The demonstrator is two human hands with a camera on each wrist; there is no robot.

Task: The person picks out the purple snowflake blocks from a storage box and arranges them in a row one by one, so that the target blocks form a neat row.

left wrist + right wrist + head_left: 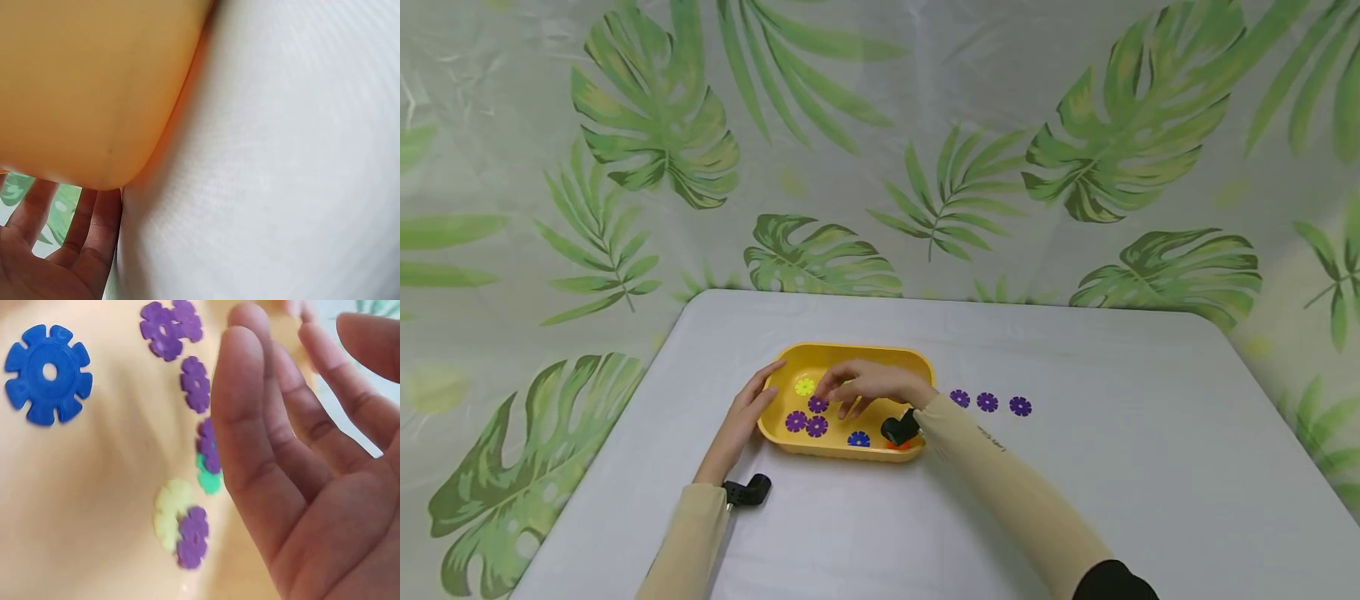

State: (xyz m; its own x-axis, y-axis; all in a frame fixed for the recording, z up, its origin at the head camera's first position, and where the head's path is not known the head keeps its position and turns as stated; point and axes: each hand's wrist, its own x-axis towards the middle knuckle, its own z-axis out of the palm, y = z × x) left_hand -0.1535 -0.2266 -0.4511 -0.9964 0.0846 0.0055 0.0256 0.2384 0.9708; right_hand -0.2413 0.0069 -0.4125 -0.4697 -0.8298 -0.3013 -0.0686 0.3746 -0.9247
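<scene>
My left hand [747,417] rests at the left end of a yellow tray [842,452], its fingers nearly straight against the outer wall. Over the tray hovers my right hand [865,383], fingers loosely bent. The right wrist view shows nothing between its fingers and thumb. Several purple notched plastic discs [817,427] lie on the tray floor below and left of the right fingertips. Close to them are a yellow disc [805,387] and a green disc [210,481]. A blue disc [49,375] lies by the near wall. The right wrist partly covers an orange-red piece [898,445].
To the right of the tray, three purple discs [987,402] form a row on the white table [1120,467]. Behind the table hangs a leaf-patterned backdrop [820,167]. Each wrist wears a small black camera [748,490].
</scene>
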